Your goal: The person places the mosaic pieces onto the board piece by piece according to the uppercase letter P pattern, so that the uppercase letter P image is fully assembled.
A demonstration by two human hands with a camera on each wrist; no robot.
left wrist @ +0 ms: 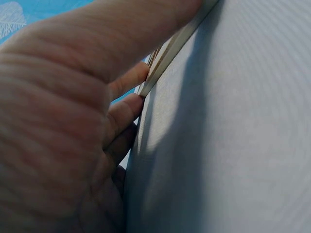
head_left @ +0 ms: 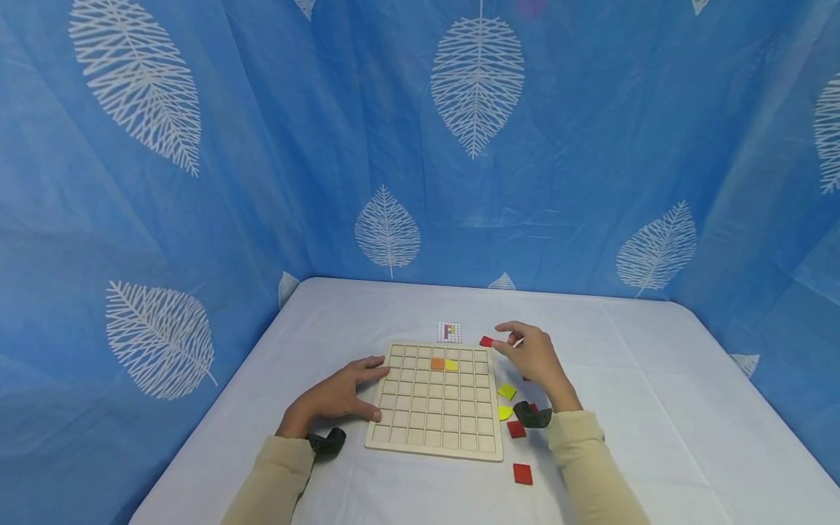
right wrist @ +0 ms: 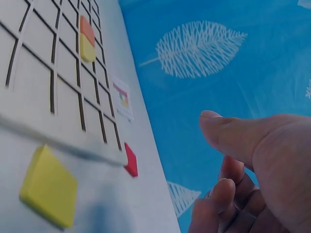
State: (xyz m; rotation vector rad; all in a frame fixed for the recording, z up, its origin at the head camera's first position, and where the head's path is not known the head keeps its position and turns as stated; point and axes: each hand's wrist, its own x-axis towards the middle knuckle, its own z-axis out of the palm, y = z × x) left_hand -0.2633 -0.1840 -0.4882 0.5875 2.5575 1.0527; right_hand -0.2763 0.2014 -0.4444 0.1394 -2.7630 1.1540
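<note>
A pale wooden grid board (head_left: 429, 419) lies flat on the white table. My left hand (head_left: 341, 392) rests at its left side, thumb and fingertips against the edge, as the left wrist view also shows with the board edge (left wrist: 167, 53). Within the grid's upper rows sit an orange tile (head_left: 437, 363) and a yellow tile (head_left: 452, 365) side by side. My right hand (head_left: 533, 355) hovers by the far right corner, thumb and fingers apart with nothing between them. A red square tile (right wrist: 130, 160) lies at that corner, its right end overlapped by the thumb in the head view.
A small printed pattern card (head_left: 449, 332) lies beyond the board. Along the right side are loose pieces: a yellow square tile (head_left: 507, 391), a rounded yellow piece (head_left: 504, 413) and red tiles (head_left: 522, 474). Blue leaf-patterned cloth (head_left: 479, 219) hangs behind the table.
</note>
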